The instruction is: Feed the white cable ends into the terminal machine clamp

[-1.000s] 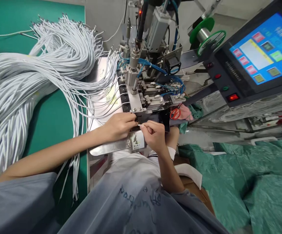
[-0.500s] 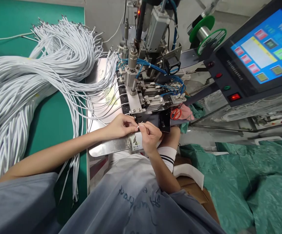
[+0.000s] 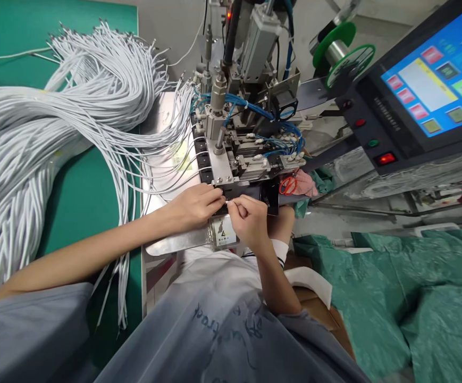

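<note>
At 6 o'clock from the machine (image 3: 219,159), head view: left hand (image 3: 199,206) and right hand (image 3: 251,221) pinch a white wire end (image 3: 227,201). Step appears to be fingertip wire handling; next move likely calls for steady alignment.

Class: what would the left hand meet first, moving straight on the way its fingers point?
Probably the small white piece just ahead, then almost at once the right hand; exact depth is unclear.
</note>
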### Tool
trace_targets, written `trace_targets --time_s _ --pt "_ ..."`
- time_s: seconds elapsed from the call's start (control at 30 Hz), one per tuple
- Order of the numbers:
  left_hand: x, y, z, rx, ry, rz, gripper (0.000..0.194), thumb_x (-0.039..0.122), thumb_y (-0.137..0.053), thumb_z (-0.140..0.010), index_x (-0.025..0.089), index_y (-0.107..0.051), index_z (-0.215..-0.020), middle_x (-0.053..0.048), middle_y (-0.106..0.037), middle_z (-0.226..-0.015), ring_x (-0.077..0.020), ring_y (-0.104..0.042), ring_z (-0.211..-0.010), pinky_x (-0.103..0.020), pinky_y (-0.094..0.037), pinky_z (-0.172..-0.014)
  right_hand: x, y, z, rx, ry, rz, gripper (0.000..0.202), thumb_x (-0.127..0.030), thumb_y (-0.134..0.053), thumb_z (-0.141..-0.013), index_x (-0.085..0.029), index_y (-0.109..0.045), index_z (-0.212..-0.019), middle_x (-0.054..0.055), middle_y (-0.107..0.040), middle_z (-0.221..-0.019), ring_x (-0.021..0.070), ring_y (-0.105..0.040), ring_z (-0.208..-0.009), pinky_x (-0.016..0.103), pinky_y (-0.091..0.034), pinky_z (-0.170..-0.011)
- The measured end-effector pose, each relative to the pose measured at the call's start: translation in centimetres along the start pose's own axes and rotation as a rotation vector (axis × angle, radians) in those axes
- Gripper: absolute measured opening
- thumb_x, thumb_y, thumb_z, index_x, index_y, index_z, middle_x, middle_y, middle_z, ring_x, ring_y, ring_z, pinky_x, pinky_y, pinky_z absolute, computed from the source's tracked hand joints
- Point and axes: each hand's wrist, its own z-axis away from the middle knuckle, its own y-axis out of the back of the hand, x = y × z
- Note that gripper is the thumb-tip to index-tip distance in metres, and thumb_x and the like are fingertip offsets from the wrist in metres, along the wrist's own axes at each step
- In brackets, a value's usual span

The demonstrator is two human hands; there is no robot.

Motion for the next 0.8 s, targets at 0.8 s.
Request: trace_targets --time_s 0.8 --pt "0.1 -1.8 0.6 -0.529 0.216 0.108 0.030 0.005 -0.034 -0.086 0.006 -0.060 -0.100 -0.011 -0.055 -0.087 -0.0168 -0.058 -0.070 -0.029 -0.050 -0.063 7.2 -3.0 1.4 -0.180 -0.472 -0.535 0.024 -0.036 -0.048 -0.082 -0.020 -0.044 -0.065 -0.007 -0.031 -0.054 0.0088 -0.029 -0.049 0.022 -0.025 -0.047"
